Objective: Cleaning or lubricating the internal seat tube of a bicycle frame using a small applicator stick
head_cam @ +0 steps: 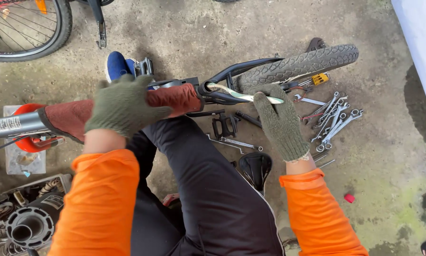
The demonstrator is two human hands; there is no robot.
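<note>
**Both gloves on the bike frame, tube lying crosswise over my lap**

My left hand (123, 105) has its grip wrapped firmly around the rust-red cloth (172, 98) that sleeves the bike frame tube (9, 124). That tube runs nearly level from left to right across my knees, its long axis crosswise to me, with the bare grey end poking out past my left side.

My right hand (280, 121) is further along the same line, to the right, where the tube meets the black fork (243, 68) and the knobbly tyre (300, 61). Its grip is narrow, fingers pinched on a pale, streaked strip or rod (236, 95) that slants from the joint towards my fingertips; I can't quite tell whether it is tape, a cable or a thin bar, since the glove covers its end. So the left hand holds the body of the frame, and the right is the nearer one to the joint.

On the concrete floor (393, 142) just beyond my right hand lies a fan of spanners (333, 121), a black pedal (224, 127) near my knee and a black saddle (255, 168) beside my thigh. Another bicycle wheel (28, 28) stands at top left.
</note>
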